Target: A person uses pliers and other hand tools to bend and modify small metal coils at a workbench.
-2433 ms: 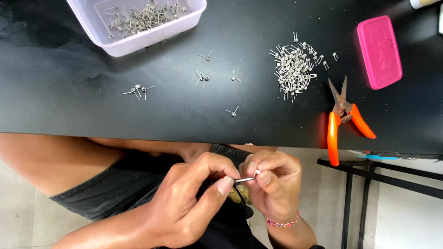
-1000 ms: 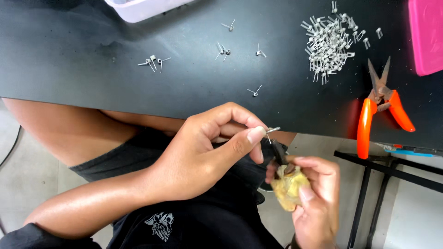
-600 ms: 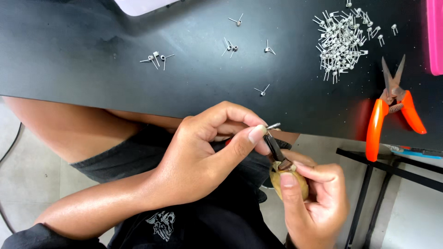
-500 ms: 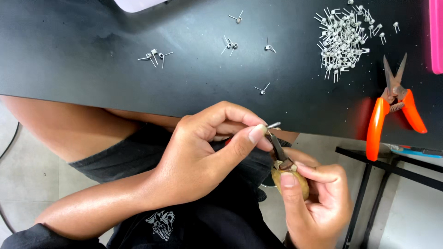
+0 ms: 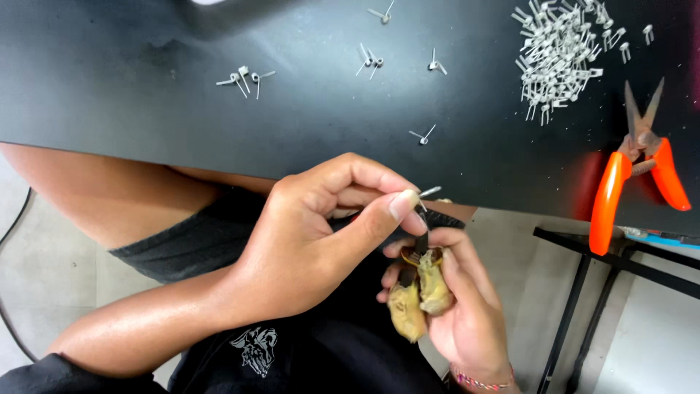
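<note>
**Small metal pin pinched below the black table's edge**

Left hand [image 5: 313,241] curled below the near edge of the black table [image 5: 146,124], thumb and fingertips pressed together on a small metal pin [image 5: 429,192]. Right hand [image 5: 459,306] just below that, closed around yellow-handled pliers [image 5: 419,292], dark tips up against the left thumb. On the table, toward its right end: orange-handled snips [image 5: 634,175], and beside them a heap of metal pins [image 5: 558,55]. Scattered across the table's middle: a few loose pins [image 5: 244,76]. Beneath the table's right end: a black metal frame [image 5: 576,306].
</note>
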